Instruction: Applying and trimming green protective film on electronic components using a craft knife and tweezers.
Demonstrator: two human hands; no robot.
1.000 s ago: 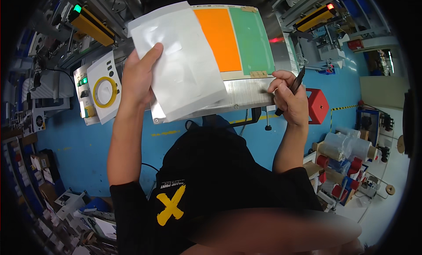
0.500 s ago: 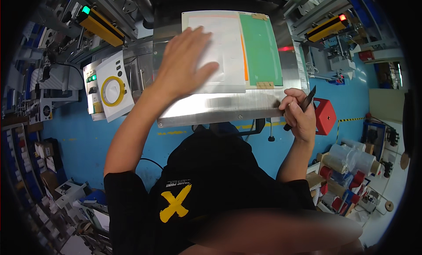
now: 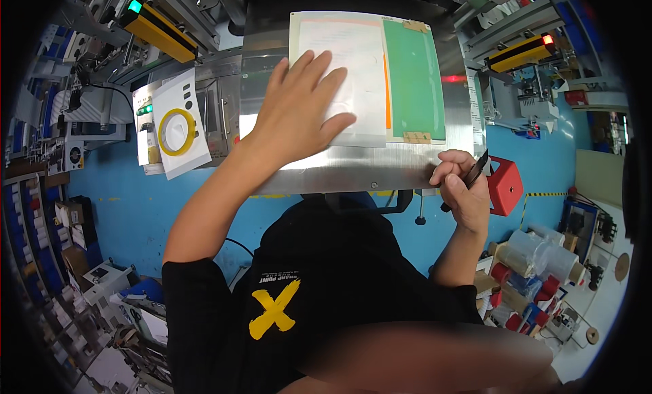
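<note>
My left hand (image 3: 299,112) lies with fingers spread over the left part of a white sheet (image 3: 363,61). Under that sheet, an orange strip (image 3: 388,99) shows along its right edge. Beside it is a green panel (image 3: 415,82), with brown tape (image 3: 416,137) at its near and far ends. At the right front corner of the steel table (image 3: 329,171), my right hand (image 3: 467,200) is closed around a slim black tool with a slanted tip (image 3: 477,171); its exact kind is unclear. That tool is apart from the sheets.
To the left, a yellow tape roll (image 3: 176,132) rests on a white card (image 3: 198,146). Yellow sensor bars (image 3: 159,33) flank the table on both sides. A red box-shaped object (image 3: 506,185) stands beyond my right hand. Clear film rolls (image 3: 536,248) lie lower right.
My left hand has slid slightly nearer and to the right on the white sheet, its fingers spreading wider. My right hand keeps its hold on the black tool and has barely moved.
</note>
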